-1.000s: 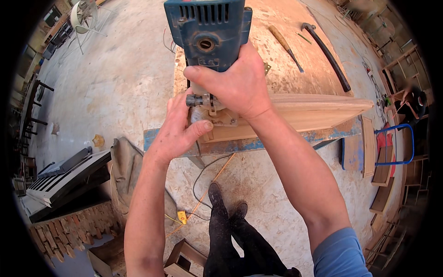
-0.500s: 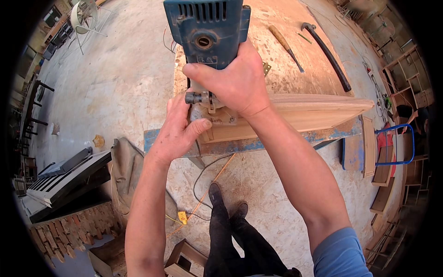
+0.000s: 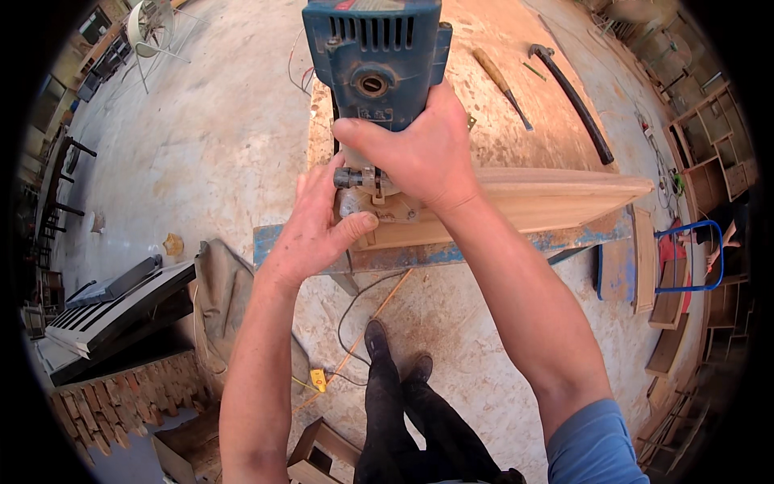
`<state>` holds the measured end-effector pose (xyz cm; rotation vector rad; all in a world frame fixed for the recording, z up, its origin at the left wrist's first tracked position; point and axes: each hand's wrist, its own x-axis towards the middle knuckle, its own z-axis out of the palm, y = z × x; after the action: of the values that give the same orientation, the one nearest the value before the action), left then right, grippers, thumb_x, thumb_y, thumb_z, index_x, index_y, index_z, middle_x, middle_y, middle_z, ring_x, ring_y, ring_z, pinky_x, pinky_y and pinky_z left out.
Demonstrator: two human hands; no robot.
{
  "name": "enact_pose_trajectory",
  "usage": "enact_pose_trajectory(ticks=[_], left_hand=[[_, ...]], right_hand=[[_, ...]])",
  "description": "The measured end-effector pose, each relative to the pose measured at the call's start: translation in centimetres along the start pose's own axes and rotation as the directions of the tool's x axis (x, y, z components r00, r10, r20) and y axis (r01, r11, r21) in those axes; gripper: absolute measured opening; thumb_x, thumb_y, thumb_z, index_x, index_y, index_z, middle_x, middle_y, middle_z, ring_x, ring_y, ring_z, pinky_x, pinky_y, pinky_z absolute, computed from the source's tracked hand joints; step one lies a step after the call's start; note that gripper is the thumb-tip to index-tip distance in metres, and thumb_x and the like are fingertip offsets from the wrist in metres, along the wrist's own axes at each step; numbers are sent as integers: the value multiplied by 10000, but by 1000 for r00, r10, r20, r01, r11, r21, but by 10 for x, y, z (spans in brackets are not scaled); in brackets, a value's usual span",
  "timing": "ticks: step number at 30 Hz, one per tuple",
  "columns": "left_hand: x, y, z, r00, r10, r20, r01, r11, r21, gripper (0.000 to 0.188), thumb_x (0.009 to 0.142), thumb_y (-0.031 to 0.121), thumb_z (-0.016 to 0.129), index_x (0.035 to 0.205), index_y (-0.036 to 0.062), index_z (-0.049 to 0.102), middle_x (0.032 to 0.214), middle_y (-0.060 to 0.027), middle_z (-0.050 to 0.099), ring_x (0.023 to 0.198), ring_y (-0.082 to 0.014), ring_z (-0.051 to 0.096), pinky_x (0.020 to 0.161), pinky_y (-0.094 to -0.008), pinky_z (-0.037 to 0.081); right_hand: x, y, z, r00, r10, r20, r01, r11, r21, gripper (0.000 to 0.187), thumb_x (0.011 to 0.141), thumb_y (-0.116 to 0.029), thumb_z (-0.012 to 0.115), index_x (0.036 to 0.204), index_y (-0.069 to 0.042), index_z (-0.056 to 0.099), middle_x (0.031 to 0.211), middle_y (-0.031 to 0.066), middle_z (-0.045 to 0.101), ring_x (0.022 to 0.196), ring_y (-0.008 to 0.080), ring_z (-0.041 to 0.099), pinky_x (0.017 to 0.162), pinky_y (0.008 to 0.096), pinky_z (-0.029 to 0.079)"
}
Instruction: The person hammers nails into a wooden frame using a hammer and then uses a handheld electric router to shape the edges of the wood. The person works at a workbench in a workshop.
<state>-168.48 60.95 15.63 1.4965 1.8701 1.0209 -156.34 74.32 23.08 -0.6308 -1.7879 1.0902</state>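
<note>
A blue trim router (image 3: 375,60) stands upright on a wooden panel (image 3: 556,194) with a moulded edge, at the near left end of that panel. My right hand (image 3: 423,157) wraps round the router's lower body, thumb across the near side. Down at the router's clear base (image 3: 395,211), my left hand (image 3: 318,222) grips the left side, its thumb on the near edge and its fingers partly hidden behind. A black clamp knob (image 3: 348,177) sticks out between my hands. The router's bit is hidden from sight.
The panel lies on a worn workbench (image 3: 451,256) with a blue-painted edge. A wooden-handled chisel (image 3: 501,85), a pencil stub and a claw hammer (image 3: 572,101) lie beyond it. A cable (image 3: 340,319) and a yellow socket (image 3: 318,379) are on the floor, and a blue metal frame (image 3: 720,258) stands right.
The router and both my hands have shifted slightly to the right along the panel. At the far right, part of another person now shows behind the blue frame.
</note>
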Motion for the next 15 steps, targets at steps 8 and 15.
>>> enact_pose_trajectory(ticks=[8,15], left_hand=[[0,-6,-1,992,120,-23,-120,993,11,1001,810,594,718,1522,4,335,1374,-213,461,1273,-375,401,1125,-490,315],[1,2,-1,991,132,-1,-132,990,57,895,828,586,674,1471,27,399,1312,-214,490,1232,-386,415,1115,-484,272]], right_hand=[[-5,-9,1,999,21,36,-21,1000,3,663,607,-291,921,1109,1,601,958,129,733,871,252,715,804,368,575],[-5,-5,2,999,6,41,-7,999,34,674,613,-303,916,1112,15,593,950,134,737,874,257,721,806,370,577]])
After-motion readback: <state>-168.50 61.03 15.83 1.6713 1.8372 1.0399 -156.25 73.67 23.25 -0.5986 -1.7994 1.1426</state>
